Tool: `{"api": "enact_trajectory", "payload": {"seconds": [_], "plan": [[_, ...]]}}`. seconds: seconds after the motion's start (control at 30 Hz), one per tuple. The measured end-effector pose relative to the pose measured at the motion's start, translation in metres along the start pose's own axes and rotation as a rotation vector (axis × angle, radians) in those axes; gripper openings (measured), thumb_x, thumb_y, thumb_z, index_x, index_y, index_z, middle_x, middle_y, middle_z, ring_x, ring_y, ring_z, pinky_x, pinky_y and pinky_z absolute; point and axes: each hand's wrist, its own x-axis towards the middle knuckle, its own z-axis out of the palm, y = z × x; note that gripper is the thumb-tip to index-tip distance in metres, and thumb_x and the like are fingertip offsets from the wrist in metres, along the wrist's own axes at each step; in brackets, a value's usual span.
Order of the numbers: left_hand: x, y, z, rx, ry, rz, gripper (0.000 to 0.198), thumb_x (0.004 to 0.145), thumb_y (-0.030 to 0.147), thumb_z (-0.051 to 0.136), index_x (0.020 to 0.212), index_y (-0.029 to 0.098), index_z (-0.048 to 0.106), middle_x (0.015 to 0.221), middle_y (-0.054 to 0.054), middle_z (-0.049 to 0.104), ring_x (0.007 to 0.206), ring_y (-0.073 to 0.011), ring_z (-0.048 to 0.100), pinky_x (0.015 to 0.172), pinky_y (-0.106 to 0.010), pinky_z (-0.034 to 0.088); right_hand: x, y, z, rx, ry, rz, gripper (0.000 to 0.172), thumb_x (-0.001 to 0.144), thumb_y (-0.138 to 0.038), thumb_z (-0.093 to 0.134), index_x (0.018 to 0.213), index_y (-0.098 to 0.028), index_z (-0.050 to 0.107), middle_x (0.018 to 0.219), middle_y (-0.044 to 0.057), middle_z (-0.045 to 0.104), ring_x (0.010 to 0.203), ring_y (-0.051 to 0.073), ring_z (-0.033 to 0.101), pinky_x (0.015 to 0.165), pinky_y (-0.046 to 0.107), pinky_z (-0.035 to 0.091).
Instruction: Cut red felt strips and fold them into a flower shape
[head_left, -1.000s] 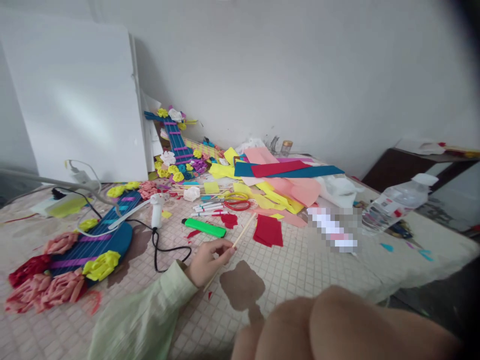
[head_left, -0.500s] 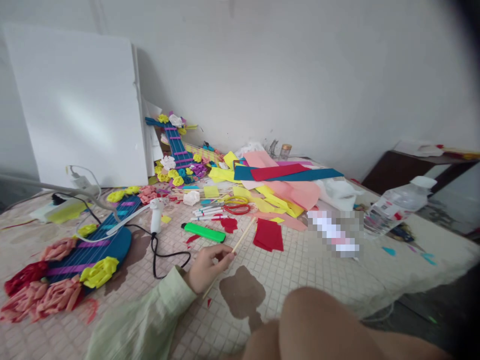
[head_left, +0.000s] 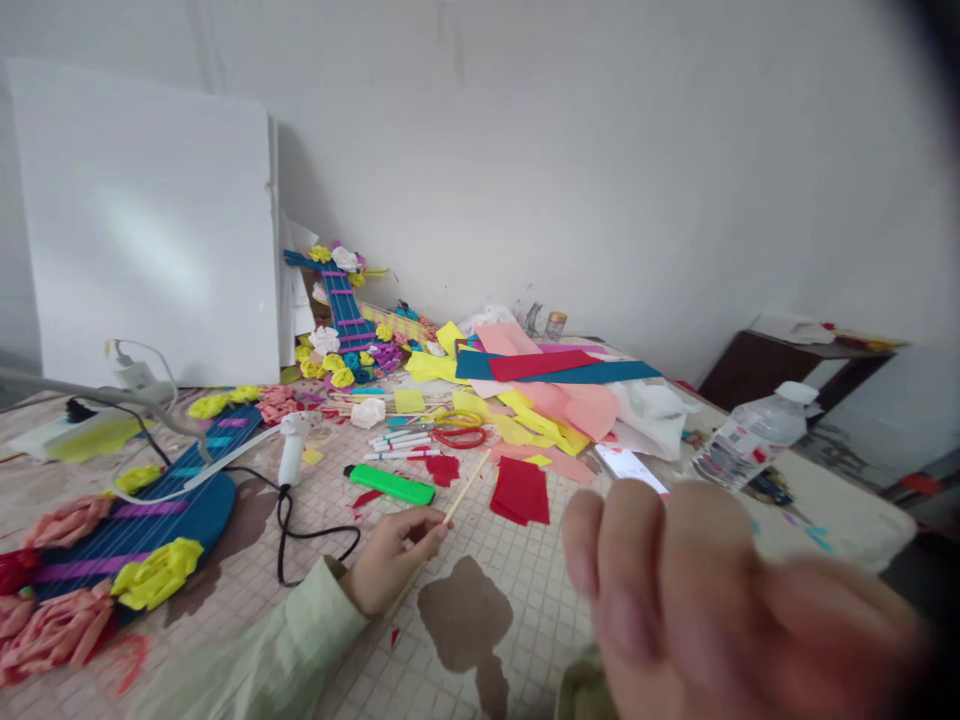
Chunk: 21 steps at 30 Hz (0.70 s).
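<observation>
My left hand (head_left: 394, 560) rests on the tiled cloth and pinches a thin wooden stick (head_left: 463, 489) that slants up to the right. A green lighter-shaped tool (head_left: 389, 484) and a folded red paper (head_left: 520, 491) lie just beyond it. My right hand (head_left: 697, 600) is raised very close to the camera, large and blurred, with its fingers curled loosely; nothing shows in it.
A blue paper guitar with paper flowers (head_left: 127, 530) lies at the left, next to a white glue gun (head_left: 289, 450) with a black cable. Coloured paper sheets (head_left: 555, 385), markers and scissors (head_left: 450, 432) crowd the back. A water bottle (head_left: 750, 435) lies at the right. A white board (head_left: 150, 220) leans on the wall.
My right hand has risen from the bottom edge into the view, nearer the camera, and now hides part of the table. The left hand keeps its pinch on the stick.
</observation>
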Motion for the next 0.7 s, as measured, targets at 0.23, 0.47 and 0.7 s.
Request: {"api": "enact_trajectory", "payload": {"seconds": [0.23,0.47,0.7], "plan": [[0.001,-0.009,-0.001,0.150,-0.013,0.017,0.025,0.077,0.034,0.043,0.079,0.017,0.061,0.063,0.000,0.058,0.057,-0.0113,0.050,0.049,-0.019,0.036,0.041,0.141,-0.008,-0.405,-0.187,0.236,0.018,0.076,-0.023,0.048,0.088,-0.018,0.060,0.089,0.005,0.063,0.081,0.016,0.057,0.071,0.028,0.044],[0.002,-0.013,0.001,0.230,-0.026,0.038,0.022,0.077,0.031,0.043,0.081,0.017,0.060,0.067,0.000,0.060,0.058,-0.0113,0.052,0.050,-0.019,0.038,0.023,0.226,-0.016,-0.691,-0.315,0.426,0.024,0.058,-0.018,0.062,0.081,-0.012,0.063,0.084,0.012,0.062,0.081,0.024,0.055,0.074,0.036,0.039],[0.002,-0.009,-0.003,0.249,-0.006,0.054,0.023,0.078,0.031,0.041,0.080,0.017,0.060,0.069,-0.002,0.061,0.060,-0.0117,0.052,0.053,-0.021,0.040,0.032,0.230,-0.017,-0.620,-0.318,0.481,0.007,0.062,-0.016,0.054,0.067,-0.015,0.059,0.063,0.001,0.058,0.060,0.014,0.053,0.059,0.026,0.040]]}}
